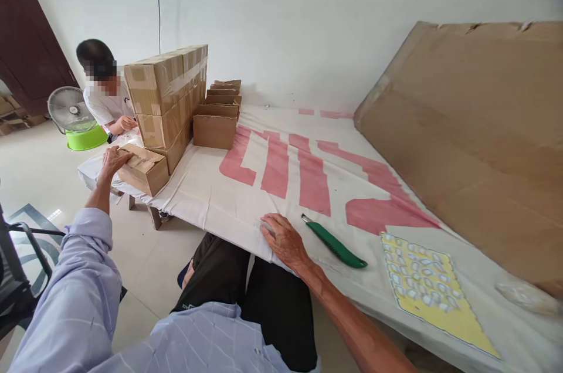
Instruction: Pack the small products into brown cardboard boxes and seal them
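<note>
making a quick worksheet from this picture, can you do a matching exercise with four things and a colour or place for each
1. left hand
2. right hand
3. cutter
4. sheet

A. yellow
B. on a box
C. green
D. near the front edge of the white cloth

Pairs: 1-B, 2-D, 3-C, 4-A

A table [193,182] draped in white cloth [272,122] with red printing bears stacked taped cartons [169,94], a single carton [153,178] just in front, a row of open cardboard boxes [214,130], a green-handled utility knife [336,245] and a yellow sheet [470,325] dotted with small white pieces.
</note>
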Motion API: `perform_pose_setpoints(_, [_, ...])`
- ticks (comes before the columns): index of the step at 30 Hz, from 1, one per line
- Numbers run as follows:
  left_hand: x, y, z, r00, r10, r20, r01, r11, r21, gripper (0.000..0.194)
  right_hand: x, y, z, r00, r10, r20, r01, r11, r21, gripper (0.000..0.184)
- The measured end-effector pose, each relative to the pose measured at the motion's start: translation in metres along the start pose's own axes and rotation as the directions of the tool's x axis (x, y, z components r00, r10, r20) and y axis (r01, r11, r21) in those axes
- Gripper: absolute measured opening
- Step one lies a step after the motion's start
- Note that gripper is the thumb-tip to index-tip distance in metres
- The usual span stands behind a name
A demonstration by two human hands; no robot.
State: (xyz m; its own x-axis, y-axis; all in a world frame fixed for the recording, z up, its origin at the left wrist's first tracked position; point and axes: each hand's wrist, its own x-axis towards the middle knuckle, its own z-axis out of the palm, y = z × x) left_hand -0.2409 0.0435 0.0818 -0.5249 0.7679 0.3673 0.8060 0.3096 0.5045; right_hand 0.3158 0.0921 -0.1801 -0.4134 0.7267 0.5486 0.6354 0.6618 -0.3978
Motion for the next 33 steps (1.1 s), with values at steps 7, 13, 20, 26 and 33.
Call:
perform_pose_setpoints(7, [-0.069,0.041,0.053,0.994,-0.044,0.102,0.056,0.992,-0.116,0.05,0.004,-0.023,-0.016,0.991,0.137,0.008,-0.136,0.971,0.199,0.03])
perform_pose_setpoints(13, [-0.149,0.092,0.101,0.927,0.231,0.294,-0.059,0.867,-0.494,0.071,0.015,-0.056,-0.046,0.918,0.397,-0.001,-0.338,0.782,0.524,0.053])
perform_pose_setpoints(20, [-0.157,0.114,0.142,0.73,0.509,0.457,0.133,0.55,-0.825,0.125,0.007,-0.06,-0.075,0.815,0.58,-0.002,-0.389,0.55,0.739,0.07])
perform_pose_setpoints(26, [-0.162,0.113,0.162,0.655,0.561,0.506,0.162,0.55,-0.819,0.129,0.004,-0.061,-0.083,0.814,0.58,0.016,-0.408,0.552,0.727,0.084])
perform_pose_setpoints(33, [-0.191,0.112,0.165,0.71,0.563,0.423,0.094,0.52,-0.849,0.133,-0.008,-0.032,-0.089,0.677,0.736,0.016,-0.454,0.401,0.796,0.061])
